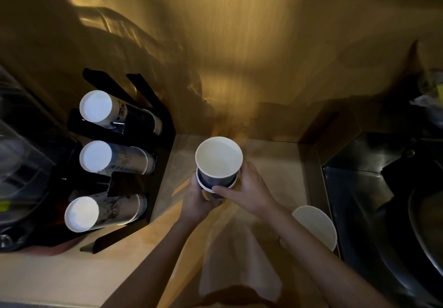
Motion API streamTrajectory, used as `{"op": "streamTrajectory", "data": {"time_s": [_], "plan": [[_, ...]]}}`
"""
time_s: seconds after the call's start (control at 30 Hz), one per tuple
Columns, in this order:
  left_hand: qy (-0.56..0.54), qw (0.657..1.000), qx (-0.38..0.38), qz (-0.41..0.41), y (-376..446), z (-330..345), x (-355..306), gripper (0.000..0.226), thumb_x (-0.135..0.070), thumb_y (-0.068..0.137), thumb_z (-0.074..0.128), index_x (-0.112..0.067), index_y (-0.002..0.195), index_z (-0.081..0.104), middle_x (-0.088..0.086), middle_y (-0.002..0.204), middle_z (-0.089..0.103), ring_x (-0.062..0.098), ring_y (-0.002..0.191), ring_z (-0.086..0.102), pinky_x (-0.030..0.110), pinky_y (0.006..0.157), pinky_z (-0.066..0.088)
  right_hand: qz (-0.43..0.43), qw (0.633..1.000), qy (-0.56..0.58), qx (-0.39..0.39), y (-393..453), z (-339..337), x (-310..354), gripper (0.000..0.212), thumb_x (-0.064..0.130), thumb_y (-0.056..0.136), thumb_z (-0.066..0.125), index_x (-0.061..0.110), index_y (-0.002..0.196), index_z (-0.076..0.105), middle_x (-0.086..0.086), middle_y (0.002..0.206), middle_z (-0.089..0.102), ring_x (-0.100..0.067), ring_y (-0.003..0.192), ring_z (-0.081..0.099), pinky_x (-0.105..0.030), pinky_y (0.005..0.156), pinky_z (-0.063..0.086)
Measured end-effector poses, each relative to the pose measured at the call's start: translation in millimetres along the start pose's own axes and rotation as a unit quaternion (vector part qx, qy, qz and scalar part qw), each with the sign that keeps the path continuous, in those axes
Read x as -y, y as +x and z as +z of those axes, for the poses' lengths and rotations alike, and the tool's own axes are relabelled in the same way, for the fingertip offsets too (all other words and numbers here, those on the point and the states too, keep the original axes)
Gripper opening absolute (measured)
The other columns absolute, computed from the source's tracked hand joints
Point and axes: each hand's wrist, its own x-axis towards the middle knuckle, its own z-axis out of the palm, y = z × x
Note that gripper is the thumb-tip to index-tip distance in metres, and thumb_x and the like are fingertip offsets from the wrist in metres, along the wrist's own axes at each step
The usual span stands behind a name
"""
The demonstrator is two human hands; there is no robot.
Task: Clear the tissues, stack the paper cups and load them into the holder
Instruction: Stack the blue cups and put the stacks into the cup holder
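The counter (268, 164) runs pale under your arms, with the black holder (158, 154) standing at its left end, well apart from your hands. The holder's three sleeves lie nearly level, one behind another, each already carrying cups (115, 159) with their white bases pointing out to the left. So the load goes leftward, and your left hand is the nearer one. A tissue (237, 259) lies flat on the counter below your wrists, not yet cleared. One loose cup (316, 226) sits by the counter's right edge, beside your right forearm. The stack (218, 161) you hold stands upright, mouth up, its long axis vertical; it would need tipping onto its side to match the sleeves. Your left hand (199, 195) wraps closed around the lower cups. Your right hand (249, 188) curls against the stack's right side, with a fingertip (217, 190) pressed on a lower rim.
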Motion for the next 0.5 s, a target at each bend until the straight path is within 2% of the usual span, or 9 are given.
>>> {"op": "streamTrajectory", "data": {"time_s": [0.1,0.2,0.27,0.4,0.5], "plan": [[0.014,1.0,-0.007,-0.009,1,-1,2,0.093,-0.009,0.055,0.085,-0.006,0.131,0.032,0.013,0.131,0.049,0.012,0.113,0.042,0.007,0.082,0.03,0.011,1.0,-0.008,0.017,-1,1,-4,0.078,0.042,0.061,0.079,0.029,0.126,0.038,0.011,0.12,0.052,-0.01,0.113,0.048,-0.033,0.093,0.047],[0.01,1.0,-0.003,-0.009,1,-1,2,0.094,-0.01,0.054,0.085,-0.006,0.131,0.032,0.012,0.131,0.049,0.01,0.113,0.041,0.013,0.085,0.034,0.024,0.998,-0.037,0.033,-1,0,-6,0.093,0.048,0.06,0.078,0.03,0.135,0.026,0.005,0.135,0.046,-0.013,0.123,0.043,-0.037,0.101,0.043],[0.001,1.0,0.001,-0.01,1,0,3,0.094,-0.012,0.054,0.086,-0.008,0.132,0.032,0.01,0.131,0.048,0.01,0.114,0.042,0.016,0.086,0.037,0.022,0.997,-0.069,0.042,1,-2,-8,0.097,0.054,0.059,0.074,0.03,0.137,0.023,0.003,0.137,0.045,-0.016,0.125,0.042,-0.039,0.102,0.041],[0.008,1.0,0.002,-0.012,1,0,4,0.092,-0.013,0.054,0.086,-0.008,0.13,0.034,-0.001,0.122,0.047,0.012,0.111,0.044,-0.004,0.077,0.032,-0.02,0.982,-0.18,0.062,4,-6,-7,0.095,0.06,0.064,0.068,0.027,0.14,0.022,0.001,0.14,0.044,-0.019,0.128,0.039,-0.035,0.106,0.033],[0.013,1.0,0.003,-0.021,1,-1,0,0.093,-0.012,0.054,0.086,-0.007,0.13,0.034,-0.001,0.12,0.047,0.011,0.109,0.043,-0.009,0.071,0.03,-0.041,0.97,-0.229,0.073,5,-10,-1,0.087,0.06,0.07,0.063,0.022,0.139,0.025,-0.001,0.136,0.048,-0.021,0.123,0.043,-0.035,0.102,0.032]]}}
